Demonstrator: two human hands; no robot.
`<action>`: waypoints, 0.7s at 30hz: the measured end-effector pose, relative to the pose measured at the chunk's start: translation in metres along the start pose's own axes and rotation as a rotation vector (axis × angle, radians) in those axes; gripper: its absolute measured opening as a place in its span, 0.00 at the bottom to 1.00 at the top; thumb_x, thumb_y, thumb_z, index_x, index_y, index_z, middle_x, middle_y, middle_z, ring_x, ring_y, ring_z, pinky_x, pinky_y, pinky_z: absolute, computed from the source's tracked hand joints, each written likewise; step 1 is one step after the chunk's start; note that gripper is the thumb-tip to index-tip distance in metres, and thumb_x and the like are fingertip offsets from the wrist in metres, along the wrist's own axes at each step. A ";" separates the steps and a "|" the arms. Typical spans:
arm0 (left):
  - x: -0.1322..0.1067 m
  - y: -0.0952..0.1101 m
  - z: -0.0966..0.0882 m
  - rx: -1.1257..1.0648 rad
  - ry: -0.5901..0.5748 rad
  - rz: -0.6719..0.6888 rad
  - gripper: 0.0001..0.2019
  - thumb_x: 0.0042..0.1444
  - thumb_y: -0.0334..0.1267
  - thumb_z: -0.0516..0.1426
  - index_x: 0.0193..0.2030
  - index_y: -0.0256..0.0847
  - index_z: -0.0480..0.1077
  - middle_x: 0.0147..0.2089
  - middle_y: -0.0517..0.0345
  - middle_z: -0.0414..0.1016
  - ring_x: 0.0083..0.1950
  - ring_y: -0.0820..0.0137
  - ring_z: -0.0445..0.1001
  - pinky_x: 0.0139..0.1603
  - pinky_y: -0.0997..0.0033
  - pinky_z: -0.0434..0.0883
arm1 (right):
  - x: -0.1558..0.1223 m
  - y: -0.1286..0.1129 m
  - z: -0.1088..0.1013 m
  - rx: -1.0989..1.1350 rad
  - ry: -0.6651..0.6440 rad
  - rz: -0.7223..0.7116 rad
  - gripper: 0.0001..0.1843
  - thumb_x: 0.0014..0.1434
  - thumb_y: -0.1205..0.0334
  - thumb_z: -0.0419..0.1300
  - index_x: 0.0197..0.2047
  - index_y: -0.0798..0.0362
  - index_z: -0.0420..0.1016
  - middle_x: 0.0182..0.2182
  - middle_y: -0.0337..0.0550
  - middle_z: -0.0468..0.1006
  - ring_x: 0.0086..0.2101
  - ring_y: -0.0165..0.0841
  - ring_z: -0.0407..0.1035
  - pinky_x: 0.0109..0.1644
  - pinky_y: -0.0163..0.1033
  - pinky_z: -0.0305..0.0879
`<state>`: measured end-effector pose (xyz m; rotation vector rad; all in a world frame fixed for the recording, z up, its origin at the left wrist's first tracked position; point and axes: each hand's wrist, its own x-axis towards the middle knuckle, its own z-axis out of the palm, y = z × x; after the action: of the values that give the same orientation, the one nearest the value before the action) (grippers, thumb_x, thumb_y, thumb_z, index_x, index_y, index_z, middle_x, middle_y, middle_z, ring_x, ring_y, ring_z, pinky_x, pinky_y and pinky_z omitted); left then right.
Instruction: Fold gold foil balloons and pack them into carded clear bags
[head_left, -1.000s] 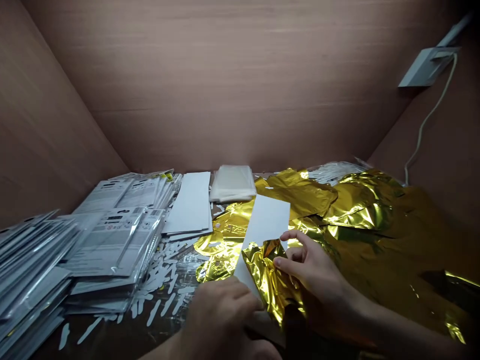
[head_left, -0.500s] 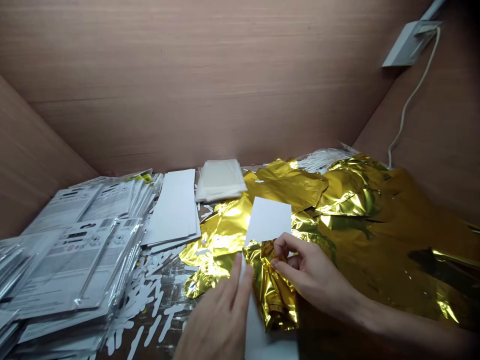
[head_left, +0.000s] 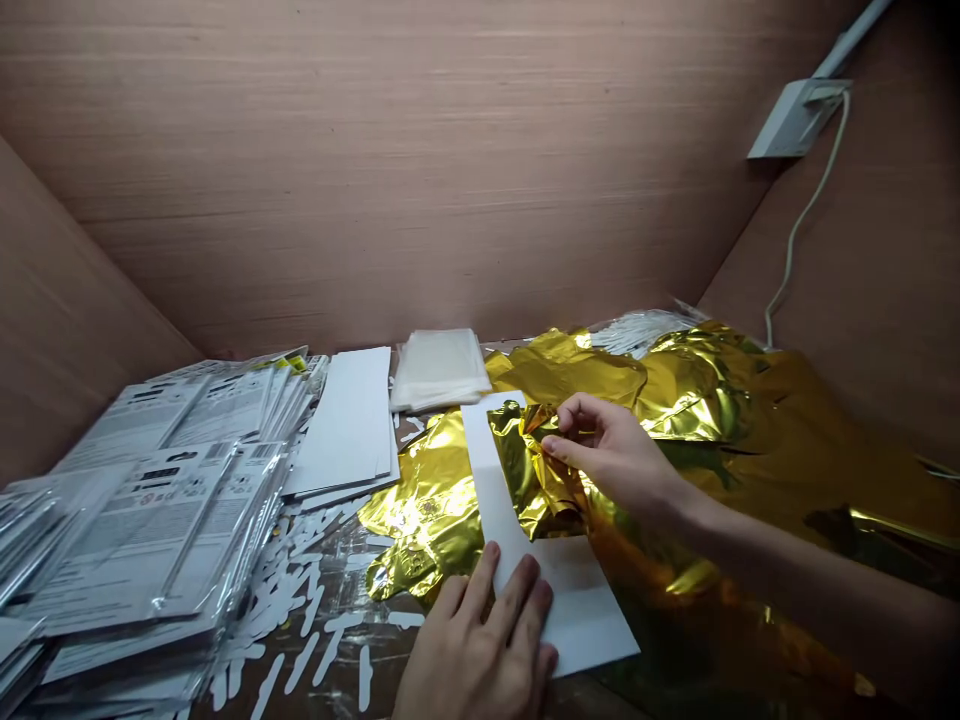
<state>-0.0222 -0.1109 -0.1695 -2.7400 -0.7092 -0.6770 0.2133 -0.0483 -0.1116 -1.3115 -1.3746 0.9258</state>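
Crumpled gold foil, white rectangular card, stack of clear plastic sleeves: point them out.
Crumpled gold foil (head_left: 525,468), head view, on its folds.
White rectangular card (head_left: 581,600), head view, on its lower end.
Stack of clear plastic sleeves (head_left: 437,368), head view, on top.

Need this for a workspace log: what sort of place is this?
Likely a small packing bench, walled with wood-grain panels: stacked retail packets in clear sleeves, white card sheets and crumpled gold foil.

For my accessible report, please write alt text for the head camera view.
The left hand presses a white card flat while the right hand pinches crumpled gold foil on it. Stacks of plastic-wrapped printed packs lie to the left.
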 end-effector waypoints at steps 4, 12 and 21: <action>0.015 0.002 -0.006 -0.157 0.046 -0.144 0.08 0.67 0.41 0.56 0.44 0.42 0.76 0.48 0.55 0.83 0.54 0.53 0.80 0.40 0.59 0.74 | -0.028 0.006 -0.006 -0.051 0.019 0.084 0.15 0.59 0.56 0.68 0.34 0.51 0.63 0.28 0.33 0.67 0.28 0.28 0.61 0.29 0.33 0.59; 0.033 -0.024 -0.032 -0.269 0.174 -0.219 0.05 0.58 0.30 0.54 0.37 0.39 0.71 0.35 0.49 0.78 0.36 0.60 0.78 0.33 0.59 0.76 | -0.072 0.016 0.000 -0.125 -0.097 0.248 0.12 0.63 0.58 0.63 0.33 0.51 0.65 0.25 0.33 0.66 0.26 0.28 0.58 0.27 0.33 0.54; 0.024 -0.025 -0.001 -0.154 -0.130 -0.021 0.35 0.61 0.49 0.61 0.66 0.21 0.64 0.67 0.29 0.70 0.67 0.44 0.72 0.60 0.47 0.78 | -0.064 0.006 0.007 -0.635 -0.204 -0.213 0.02 0.63 0.68 0.60 0.39 0.52 0.72 0.37 0.43 0.77 0.32 0.33 0.71 0.37 0.39 0.69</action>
<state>-0.0171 -0.0800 -0.1541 -2.9435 -0.7436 -0.5846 0.2038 -0.1100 -0.1287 -1.5129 -2.0306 0.4966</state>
